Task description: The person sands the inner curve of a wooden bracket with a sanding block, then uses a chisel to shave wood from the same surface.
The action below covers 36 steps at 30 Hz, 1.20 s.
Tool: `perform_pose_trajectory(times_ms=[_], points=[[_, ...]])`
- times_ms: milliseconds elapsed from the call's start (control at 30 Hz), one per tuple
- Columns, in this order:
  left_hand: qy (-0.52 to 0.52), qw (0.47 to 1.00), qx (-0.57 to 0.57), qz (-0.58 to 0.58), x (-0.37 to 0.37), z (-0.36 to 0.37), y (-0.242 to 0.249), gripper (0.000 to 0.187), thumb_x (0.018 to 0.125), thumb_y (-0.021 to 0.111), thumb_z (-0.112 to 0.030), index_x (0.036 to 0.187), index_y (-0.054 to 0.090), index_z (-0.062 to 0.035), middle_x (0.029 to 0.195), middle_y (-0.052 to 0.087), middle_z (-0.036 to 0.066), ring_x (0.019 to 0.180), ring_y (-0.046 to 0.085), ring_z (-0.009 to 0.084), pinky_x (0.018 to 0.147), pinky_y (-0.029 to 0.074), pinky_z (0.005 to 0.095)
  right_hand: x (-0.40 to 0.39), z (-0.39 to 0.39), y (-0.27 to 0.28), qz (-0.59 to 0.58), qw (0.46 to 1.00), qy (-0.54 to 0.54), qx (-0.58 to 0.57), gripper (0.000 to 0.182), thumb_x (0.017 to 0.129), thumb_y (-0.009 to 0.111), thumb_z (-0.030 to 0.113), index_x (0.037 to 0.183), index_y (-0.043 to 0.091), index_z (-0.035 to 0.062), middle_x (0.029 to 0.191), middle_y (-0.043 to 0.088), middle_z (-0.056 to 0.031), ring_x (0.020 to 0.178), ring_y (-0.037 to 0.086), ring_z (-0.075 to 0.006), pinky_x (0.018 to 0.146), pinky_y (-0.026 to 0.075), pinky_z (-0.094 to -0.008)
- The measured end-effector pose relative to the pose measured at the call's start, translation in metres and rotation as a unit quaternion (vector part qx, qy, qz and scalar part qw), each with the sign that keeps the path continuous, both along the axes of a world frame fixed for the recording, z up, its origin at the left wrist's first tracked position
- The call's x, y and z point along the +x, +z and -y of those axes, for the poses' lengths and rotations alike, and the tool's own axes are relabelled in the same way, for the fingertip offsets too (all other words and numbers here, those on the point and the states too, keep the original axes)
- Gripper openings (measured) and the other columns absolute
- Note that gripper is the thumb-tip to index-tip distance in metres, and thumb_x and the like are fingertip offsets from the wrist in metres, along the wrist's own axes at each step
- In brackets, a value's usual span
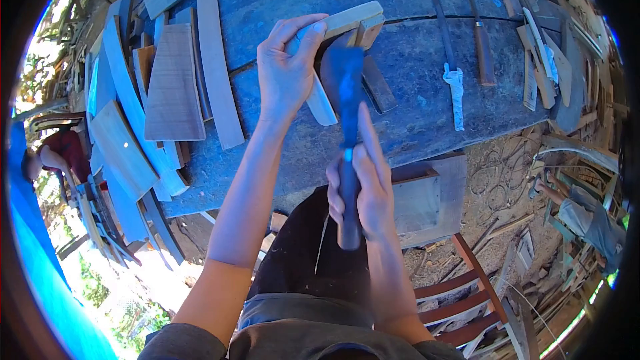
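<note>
At the centre of the frame, the right hand is wrapped round the handle of a dark tool, its head blurred; whether that touches the wood cannot be told. At upper centre, the left hand clamps an angled wooden piece above the blue-lit surface. Flat boards crowd the upper left; a cloth-wrapped tool and a wooden-handled tool lie upper right
</note>
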<state>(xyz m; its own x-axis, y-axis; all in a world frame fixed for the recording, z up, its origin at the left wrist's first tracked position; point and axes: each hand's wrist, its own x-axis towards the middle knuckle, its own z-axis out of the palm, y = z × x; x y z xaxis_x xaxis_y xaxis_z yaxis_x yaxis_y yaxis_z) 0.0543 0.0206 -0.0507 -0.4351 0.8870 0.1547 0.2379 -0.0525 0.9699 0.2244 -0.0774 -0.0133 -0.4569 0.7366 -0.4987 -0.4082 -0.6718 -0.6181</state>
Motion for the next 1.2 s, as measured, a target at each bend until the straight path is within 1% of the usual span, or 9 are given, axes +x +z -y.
perform_pose_trajectory(times_ms=[133,333,400,433,500,700,900,1133,1200], points=[[-0.059,0.998,-0.01,0.018,-0.013,-0.004,0.004,0.022,0.095,0.067,-0.022,0.108,0.075,-0.0061,0.101,0.066,0.007,0.093,0.062,0.0138,0.081,0.051,0.0284,0.036,0.027,0.004,-0.027,0.994,0.094,-0.039,0.061,0.107,0.038,0.026,0.16,0.009,0.0224,0.075,0.053,-0.0081,0.045,0.049,-0.0103,0.039,0.044,-0.0253],[-0.215,0.964,-0.082,-0.132,-0.039,-0.011,0.021,0.034,0.096,0.066,-0.024,0.126,0.066,-0.0065,0.121,0.063,0.009,0.112,0.059,0.017,0.094,0.049,0.0316,0.064,0.043,-0.003,-0.039,0.997,0.025,-0.065,0.069,0.104,0.045,0.021,0.16,0.005,0.0237,0.077,0.052,-0.0067,0.045,0.048,-0.009,0.038,0.043,-0.0237],[-0.062,0.985,-0.067,-0.149,-0.025,0.016,0.027,0.075,0.088,0.075,-0.035,0.15,0.04,-0.0097,0.14,0.049,0.017,0.123,0.054,0.032,0.098,0.05,0.0382,0.074,0.046,-0.011,-0.026,0.999,0.012,-0.026,0.073,0.102,0.049,0.016,0.16,0.005,0.0212,0.075,0.051,-0.0053,0.046,0.048,-0.0087,0.038,0.043,-0.0237],[-0.064,0.984,-0.069,-0.151,-0.014,0.035,0.03,0.075,0.088,0.075,-0.035,0.15,0.04,-0.0097,0.14,0.049,0.017,0.123,0.054,0.032,0.098,0.05,0.0382,0.077,0.047,-0.013,-0.012,1.0,-0.003,0.012,0.076,0.1,0.052,0.01,0.16,0.005,0.0186,0.073,0.051,-0.0038,0.047,0.049,-0.0084,0.039,0.043,-0.0237],[-0.067,0.968,-0.119,-0.209,0.008,0.065,0.032,0.101,0.085,0.078,-0.029,0.158,0.011,-0.011,0.154,0.031,0.02,0.136,0.041,0.0398,0.106,0.045,0.0447,0.079,0.044,-0.012,0.012,1.0,-0.006,0.016,0.083,0.097,0.055,0.002,0.159,0.001,0.0151,0.072,0.051,-0.0029,0.047,0.05,-0.0073,0.038,0.043,-0.0229],[-0.082,0.965,-0.123,-0.215,-0.024,0.048,0.033,0.093,0.076,0.071,-0.003,0.155,0.023,-0.0084,0.147,0.045,0.021,0.138,0.042,0.0329,0.113,0.035,0.0441,0.073,0.032,0.0,0.018,0.998,0.049,0.046,0.085,0.093,0.056,0.003,0.159,0.003,0.0138,0.075,0.052,-0.0062,0.045,0.048,-0.0076,0.036,0.043,-0.0214],[-0.18,0.901,-0.235,-0.317,-0.079,0.03,0.054,0.081,0.076,0.08,-0.012,0.148,0.043,-0.0166,0.137,0.057,0.016,0.131,0.051,0.0309,0.112,0.037,0.0443,0.058,0.022,0.003,-0.011,0.991,0.119,0.062,0.077,0.099,0.053,0.007,0.159,0.005,0.0132,0.067,0.049,-0.0002,0.044,0.047,-0.0052,0.039,0.042,-0.0209],[-0.168,0.864,-0.254,-0.401,-0.076,0.008,0.049,0.084,0.072,0.086,-0.023,0.145,0.046,-0.0159,0.121,0.067,0.012,0.111,0.064,0.0294,0.102,0.047,0.0441,0.053,0.023,0.01,0.034,0.983,0.165,0.077,0.072,0.102,0.051,0.011,0.159,0.008,0.013,0.061,0.045,0.0023,0.043,0.043,-0.0044,0.04,0.04,-0.021],[-0.229,0.874,-0.155,-0.399,-0.087,0.004,0.036,0.085,0.07,0.088,-0.023,0.144,0.047,-0.0164,0.115,0.07,0.01,0.103,0.068,0.0287,0.097,0.051,0.0422,0.055,0.025,0.014,0.079,0.976,0.191,0.073,0.073,0.101,0.054,0.011,0.159,0.01,0.0126,0.06,0.046,0.0019,0.044,0.044,-0.0049,0.042,0.04,-0.0218]])
